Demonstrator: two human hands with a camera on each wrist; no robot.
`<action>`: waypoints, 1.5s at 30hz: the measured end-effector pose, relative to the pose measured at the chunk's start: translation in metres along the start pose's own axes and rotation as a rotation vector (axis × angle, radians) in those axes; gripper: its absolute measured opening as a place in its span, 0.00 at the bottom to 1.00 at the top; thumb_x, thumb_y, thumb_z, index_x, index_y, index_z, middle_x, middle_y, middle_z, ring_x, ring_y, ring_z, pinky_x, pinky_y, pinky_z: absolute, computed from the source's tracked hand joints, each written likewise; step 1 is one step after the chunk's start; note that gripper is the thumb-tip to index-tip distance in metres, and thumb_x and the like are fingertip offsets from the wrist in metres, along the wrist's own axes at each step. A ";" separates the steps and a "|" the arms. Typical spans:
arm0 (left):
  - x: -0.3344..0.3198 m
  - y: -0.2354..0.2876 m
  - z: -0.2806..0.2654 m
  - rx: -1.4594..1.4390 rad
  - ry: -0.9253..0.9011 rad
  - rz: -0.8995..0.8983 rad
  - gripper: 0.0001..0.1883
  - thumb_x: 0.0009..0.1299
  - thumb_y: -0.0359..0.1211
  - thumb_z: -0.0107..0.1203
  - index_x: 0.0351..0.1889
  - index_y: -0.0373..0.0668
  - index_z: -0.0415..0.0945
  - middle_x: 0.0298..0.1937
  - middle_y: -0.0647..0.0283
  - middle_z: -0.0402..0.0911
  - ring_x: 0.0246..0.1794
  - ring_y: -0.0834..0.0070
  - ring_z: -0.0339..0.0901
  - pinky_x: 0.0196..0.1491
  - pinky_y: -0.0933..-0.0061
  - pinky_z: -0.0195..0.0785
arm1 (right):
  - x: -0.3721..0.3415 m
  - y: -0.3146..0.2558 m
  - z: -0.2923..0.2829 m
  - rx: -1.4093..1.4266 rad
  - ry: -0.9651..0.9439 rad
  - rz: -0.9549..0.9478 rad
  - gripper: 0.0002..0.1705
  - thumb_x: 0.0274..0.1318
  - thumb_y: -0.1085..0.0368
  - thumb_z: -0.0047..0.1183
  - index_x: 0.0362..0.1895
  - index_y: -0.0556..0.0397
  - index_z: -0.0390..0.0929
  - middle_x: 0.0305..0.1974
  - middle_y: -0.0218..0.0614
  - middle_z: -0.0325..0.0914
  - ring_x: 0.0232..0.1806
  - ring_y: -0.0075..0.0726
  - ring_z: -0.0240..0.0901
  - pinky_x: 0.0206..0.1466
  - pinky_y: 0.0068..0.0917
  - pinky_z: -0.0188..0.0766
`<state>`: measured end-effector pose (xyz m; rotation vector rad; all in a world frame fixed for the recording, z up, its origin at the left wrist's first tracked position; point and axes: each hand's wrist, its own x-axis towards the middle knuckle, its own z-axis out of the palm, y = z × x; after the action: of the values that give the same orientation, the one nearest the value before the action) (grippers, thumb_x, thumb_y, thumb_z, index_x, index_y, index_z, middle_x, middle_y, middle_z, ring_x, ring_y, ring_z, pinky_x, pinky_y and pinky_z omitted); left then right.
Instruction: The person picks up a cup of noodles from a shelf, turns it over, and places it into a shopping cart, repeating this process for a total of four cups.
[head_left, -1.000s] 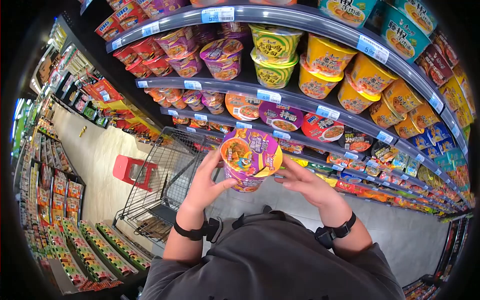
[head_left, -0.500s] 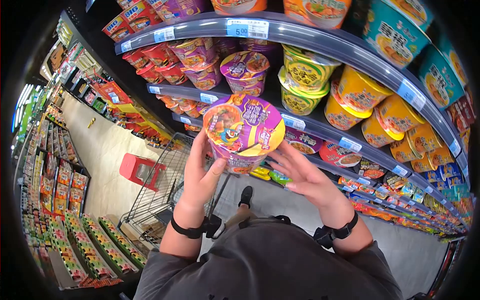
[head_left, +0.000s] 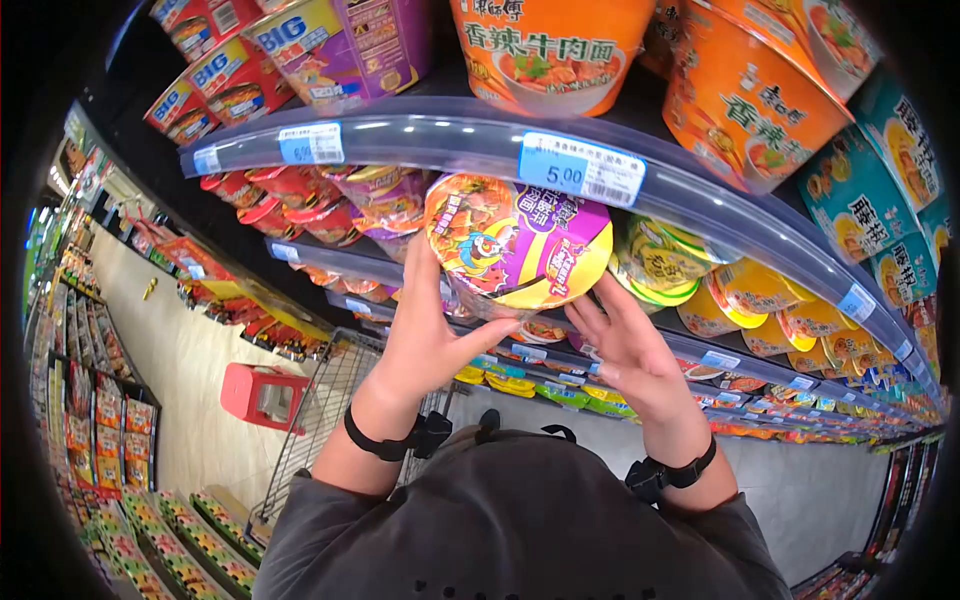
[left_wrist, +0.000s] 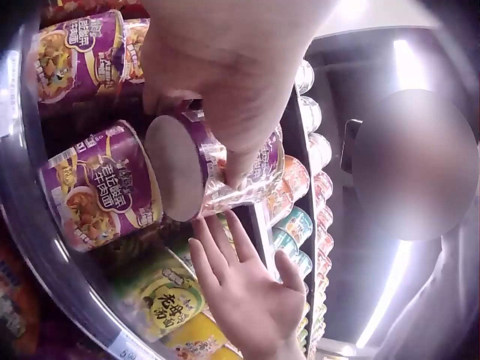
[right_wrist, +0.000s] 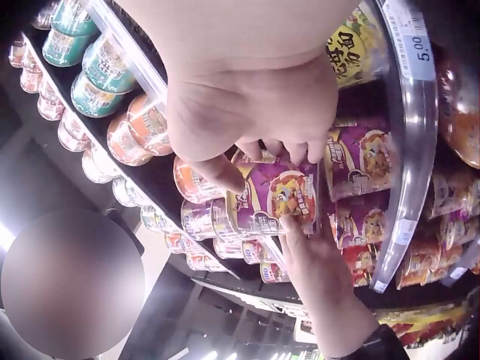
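Note:
A purple cup of instant noodles (head_left: pixel 525 245) with a yellow-edged, printed lid is raised in front of the shelves. My left hand (head_left: pixel 425 325) grips it from the left, thumb along the near side. My right hand (head_left: pixel 635 350) has its fingers extended, fingertips right at the cup's right side; its palm (left_wrist: pixel 259 307) faces the cup in the left wrist view. There the cup's white base (left_wrist: pixel 176 165) shows beside a matching purple cup (left_wrist: pixel 101 187) on the shelf.
A shelf edge with price tags (head_left: pixel 580 168) runs just beyond the cup. Orange noodle tubs (head_left: pixel 550 50) stand above it, yellow tubs (head_left: pixel 750 300) lower right. A shopping cart (head_left: pixel 310 440) and a red stool (head_left: pixel 262 395) stand at the left.
The cup has risen and moved forward, close to the shelves, in my left hand. My right hand has moved up alongside it. The shelves now appear nearer.

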<state>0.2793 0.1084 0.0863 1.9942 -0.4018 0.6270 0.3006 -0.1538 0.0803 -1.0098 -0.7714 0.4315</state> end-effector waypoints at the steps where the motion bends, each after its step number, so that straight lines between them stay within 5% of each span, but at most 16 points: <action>1: 0.007 -0.005 0.000 0.039 -0.009 0.025 0.54 0.54 0.39 0.80 0.75 0.35 0.57 0.68 0.48 0.66 0.70 0.50 0.65 0.72 0.53 0.58 | 0.005 0.001 0.000 -0.010 0.023 -0.014 0.55 0.58 0.73 0.52 0.84 0.61 0.34 0.85 0.47 0.34 0.87 0.52 0.29 0.85 0.50 0.30; 5: 0.029 -0.023 0.005 -0.059 -0.028 -0.033 0.53 0.54 0.39 0.80 0.73 0.32 0.59 0.68 0.48 0.68 0.69 0.49 0.67 0.71 0.53 0.60 | 0.019 0.004 -0.004 -0.034 0.078 -0.035 0.55 0.56 0.74 0.52 0.84 0.61 0.36 0.85 0.48 0.32 0.87 0.51 0.28 0.85 0.50 0.29; 10: 0.039 -0.042 0.018 -0.201 -0.021 -0.058 0.66 0.61 0.37 0.77 0.81 0.29 0.31 0.75 0.38 0.61 0.78 0.54 0.61 0.77 0.57 0.53 | 0.033 0.011 -0.003 -0.092 0.153 -0.074 0.53 0.56 0.74 0.52 0.83 0.62 0.40 0.85 0.49 0.34 0.87 0.51 0.27 0.85 0.50 0.27; 12: 0.044 -0.047 0.019 -0.221 -0.036 -0.056 0.65 0.61 0.37 0.77 0.81 0.29 0.32 0.75 0.38 0.61 0.78 0.53 0.62 0.77 0.57 0.54 | 0.036 0.015 0.001 -0.132 0.256 -0.082 0.55 0.54 0.67 0.56 0.82 0.62 0.43 0.84 0.48 0.39 0.87 0.58 0.32 0.85 0.55 0.29; 20: 0.056 -0.060 0.025 -0.230 -0.084 -0.031 0.51 0.64 0.37 0.74 0.76 0.30 0.49 0.69 0.40 0.65 0.69 0.48 0.69 0.71 0.55 0.61 | 0.037 0.027 -0.003 -0.168 0.290 -0.130 0.52 0.56 0.73 0.51 0.83 0.60 0.43 0.85 0.48 0.38 0.87 0.57 0.30 0.86 0.55 0.28; 24: 0.056 -0.063 0.027 -0.192 -0.066 0.006 0.51 0.64 0.37 0.74 0.76 0.29 0.49 0.70 0.39 0.64 0.69 0.47 0.68 0.72 0.55 0.60 | 0.036 0.026 0.000 -0.172 0.280 -0.110 0.52 0.56 0.72 0.52 0.83 0.60 0.42 0.85 0.49 0.37 0.87 0.56 0.30 0.85 0.54 0.29; 26: 0.054 -0.063 0.026 -0.154 -0.094 0.010 0.55 0.67 0.29 0.70 0.81 0.32 0.37 0.73 0.44 0.62 0.72 0.57 0.66 0.74 0.57 0.58 | 0.035 0.019 0.003 -0.189 0.270 -0.065 0.52 0.57 0.71 0.53 0.83 0.60 0.42 0.85 0.50 0.36 0.87 0.56 0.30 0.85 0.54 0.30; 30: 0.046 -0.055 0.021 -0.178 -0.016 0.062 0.54 0.66 0.28 0.69 0.82 0.33 0.38 0.77 0.42 0.58 0.76 0.54 0.63 0.76 0.56 0.55 | 0.023 0.011 0.007 -0.205 0.253 0.020 0.51 0.59 0.67 0.55 0.82 0.62 0.44 0.84 0.55 0.40 0.86 0.57 0.36 0.84 0.53 0.36; 33: 0.032 -0.049 0.009 -0.041 0.023 0.075 0.53 0.65 0.31 0.71 0.81 0.30 0.44 0.77 0.37 0.60 0.77 0.47 0.62 0.77 0.55 0.54 | 0.002 0.007 -0.004 -0.134 0.122 0.077 0.47 0.61 0.73 0.51 0.82 0.63 0.45 0.83 0.52 0.46 0.85 0.53 0.43 0.84 0.48 0.41; 34: 0.023 -0.054 0.005 -0.053 0.013 0.092 0.51 0.66 0.30 0.69 0.81 0.31 0.46 0.77 0.39 0.62 0.77 0.49 0.63 0.77 0.55 0.55 | -0.005 0.007 -0.002 -0.137 0.123 0.072 0.43 0.63 0.73 0.51 0.80 0.64 0.51 0.79 0.55 0.56 0.81 0.55 0.53 0.82 0.49 0.49; 36: 0.004 -0.049 -0.004 -0.064 -0.004 0.079 0.42 0.67 0.23 0.63 0.79 0.36 0.54 0.74 0.42 0.69 0.76 0.53 0.66 0.77 0.55 0.56 | -0.027 0.004 -0.007 -0.123 0.080 0.140 0.42 0.64 0.69 0.52 0.79 0.64 0.53 0.77 0.58 0.59 0.79 0.57 0.58 0.81 0.51 0.52; 40: -0.044 -0.046 -0.020 0.058 -0.107 -0.058 0.29 0.67 0.26 0.63 0.68 0.39 0.72 0.61 0.54 0.83 0.66 0.58 0.78 0.68 0.58 0.67 | -0.069 0.005 -0.025 -0.072 -0.051 0.258 0.37 0.67 0.67 0.53 0.76 0.65 0.59 0.70 0.57 0.69 0.74 0.55 0.67 0.77 0.51 0.60; 45: -0.163 -0.082 -0.019 0.277 -0.094 -0.242 0.26 0.70 0.29 0.64 0.66 0.40 0.74 0.60 0.50 0.83 0.61 0.54 0.79 0.64 0.58 0.70 | -0.114 -0.007 -0.034 0.008 -0.029 0.362 0.33 0.68 0.62 0.54 0.72 0.64 0.65 0.65 0.53 0.76 0.67 0.50 0.74 0.72 0.46 0.65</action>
<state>0.1845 0.1676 -0.0590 2.2986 -0.1287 0.4561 0.2502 -0.2513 0.0333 -1.1408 -0.6118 0.7616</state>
